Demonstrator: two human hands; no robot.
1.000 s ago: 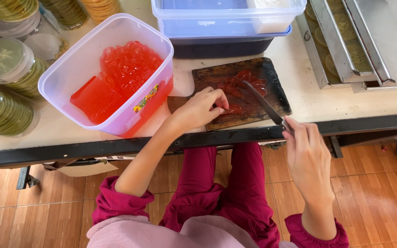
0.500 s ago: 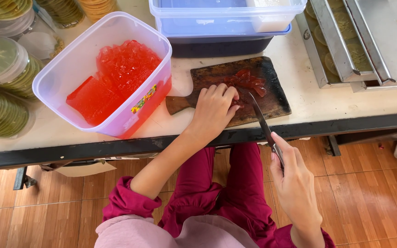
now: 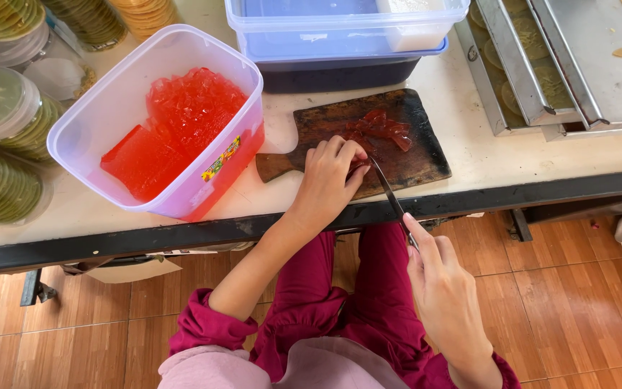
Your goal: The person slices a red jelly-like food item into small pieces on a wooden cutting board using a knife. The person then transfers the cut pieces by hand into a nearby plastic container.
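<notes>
Left hand (image 3: 329, 180) has slid toward board's near edge, fingers curled, pinning red jelly (image 3: 379, 130) on dark cutting board (image 3: 419, 155). Right hand (image 3: 444, 288) still grips knife (image 3: 390, 194), now pulled nearer the body, tip beside left fingertips.

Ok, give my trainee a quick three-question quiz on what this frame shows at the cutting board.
1. True or false: the knife is in the right hand.
2. What does the left hand press on? A) red jelly piece on the cutting board B) the plastic tub C) the metal trays
3. Fill in: the tub holds ____ jelly.

Key: 1 true; 2 A; 3 red.
</notes>
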